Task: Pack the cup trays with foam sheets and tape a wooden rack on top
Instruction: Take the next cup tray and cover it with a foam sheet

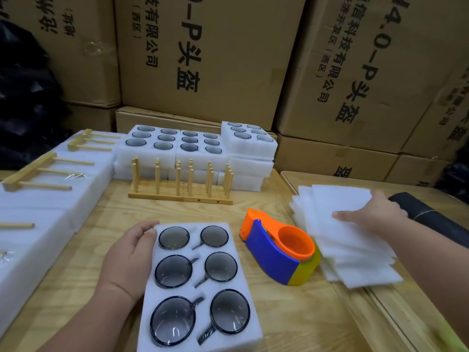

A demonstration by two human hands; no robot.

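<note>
Near cup tray [198, 285]: white foam block, flat on the surface, six dark-rimmed glass cups seated in two columns of three. Foam sheets [347, 240]: thin white stack, fanned unevenly, far right. Wooden rack [181, 182]: upright pegs on a flat base, standing mid-surface just before more stacked trays [200, 148]. Tape dispenser [276, 250]: orange-blue-yellow, between tray and sheets.

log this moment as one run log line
phase: fetching foam sheet | left hand: steadies cup tray | right hand: on foam sheet stack | tape dispenser: idle between | wooden rack: behind, untouched
</note>
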